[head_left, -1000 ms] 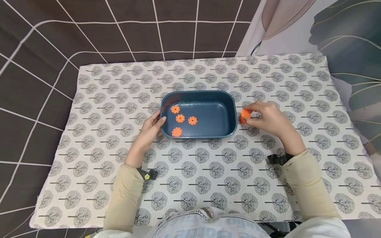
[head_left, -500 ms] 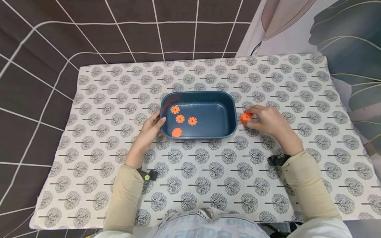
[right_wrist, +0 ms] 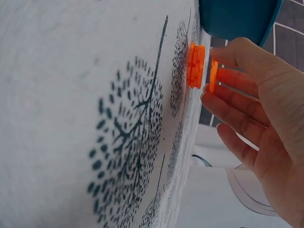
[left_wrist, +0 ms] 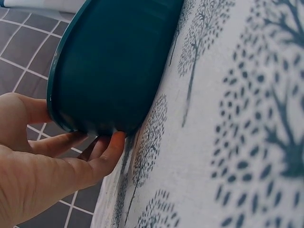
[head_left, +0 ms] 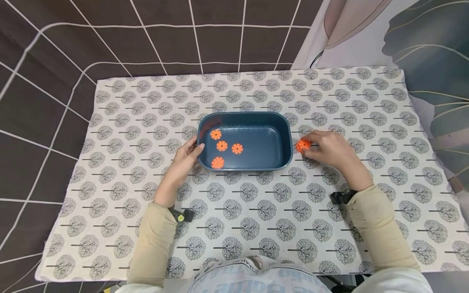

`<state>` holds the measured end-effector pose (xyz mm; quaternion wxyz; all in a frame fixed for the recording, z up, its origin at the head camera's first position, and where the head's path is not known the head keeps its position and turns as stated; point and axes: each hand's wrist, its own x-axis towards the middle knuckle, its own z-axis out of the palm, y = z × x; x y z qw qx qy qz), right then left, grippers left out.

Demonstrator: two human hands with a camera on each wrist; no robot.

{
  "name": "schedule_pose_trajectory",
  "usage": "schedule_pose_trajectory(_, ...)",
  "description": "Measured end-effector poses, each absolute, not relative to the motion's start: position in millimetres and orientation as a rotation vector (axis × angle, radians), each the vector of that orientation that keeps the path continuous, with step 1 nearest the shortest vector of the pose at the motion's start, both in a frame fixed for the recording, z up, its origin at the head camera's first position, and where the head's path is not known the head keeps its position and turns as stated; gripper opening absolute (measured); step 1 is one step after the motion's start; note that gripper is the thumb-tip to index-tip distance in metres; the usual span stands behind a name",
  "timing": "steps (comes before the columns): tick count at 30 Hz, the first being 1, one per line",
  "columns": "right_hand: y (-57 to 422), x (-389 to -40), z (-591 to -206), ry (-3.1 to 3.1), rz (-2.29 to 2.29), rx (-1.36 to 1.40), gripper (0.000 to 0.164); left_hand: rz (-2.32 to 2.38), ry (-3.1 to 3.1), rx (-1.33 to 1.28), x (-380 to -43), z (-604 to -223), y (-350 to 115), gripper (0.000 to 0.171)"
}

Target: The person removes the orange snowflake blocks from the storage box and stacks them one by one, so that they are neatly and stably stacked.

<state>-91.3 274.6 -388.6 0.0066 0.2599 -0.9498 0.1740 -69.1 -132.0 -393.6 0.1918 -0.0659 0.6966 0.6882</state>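
A dark blue-green plastic bin (head_left: 244,167) lies on the cloth in the middle of the head view. My left hand (head_left: 183,160) grips its left end, thumb over the rim and fingers against the outer wall, as the left wrist view also shows. To the right of the bin, my right hand (head_left: 331,148) pinches an orange notched disc (right_wrist: 213,76) between thumb and fingers. Just under that disc, a short stack of orange discs (right_wrist: 195,66) rests on the cloth, with a narrow gap showing between them in the right wrist view.
Several orange discs (head_left: 237,148) lie flat in the left half of the bin. A white cloth with a tree print (head_left: 234,209) covers the table. Behind it hangs a dark gridded curtain (head_left: 165,42), with a patterned drape (head_left: 432,81) at the right.
My right hand has come slightly lower and the tilted disc in its fingers now lies flat over the stack. The left hand and the bin stay where they were.
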Motion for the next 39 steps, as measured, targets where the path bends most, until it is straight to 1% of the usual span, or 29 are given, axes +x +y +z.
schedule_pose_trajectory(10, 272.1, -91.1, -383.0, -3.093, 0.522, 0.763, 0.037, 1.939, 1.945, -0.183, -69.5, -392.9, -132.3, 0.053)
schedule_pose_trajectory(20, 275.8, -90.5, -383.8, -3.101, 0.544, 0.702, 0.043, 1.953, 1.947, -0.163, -70.2, -392.6, -131.7, 0.054)
schedule_pose_trajectory(33, 278.5, -85.0, -376.2, -2.997, 0.725, 0.633, 0.038, 1.929, 1.961, -0.186, -68.2, -393.5, -131.7, 0.053)
schedule_pose_trajectory(39, 274.4, -89.9, -371.2, -2.852, 0.867, 0.607, 0.041, 1.929, 1.966, -0.176, -67.1, -391.6, -131.2, 0.053)
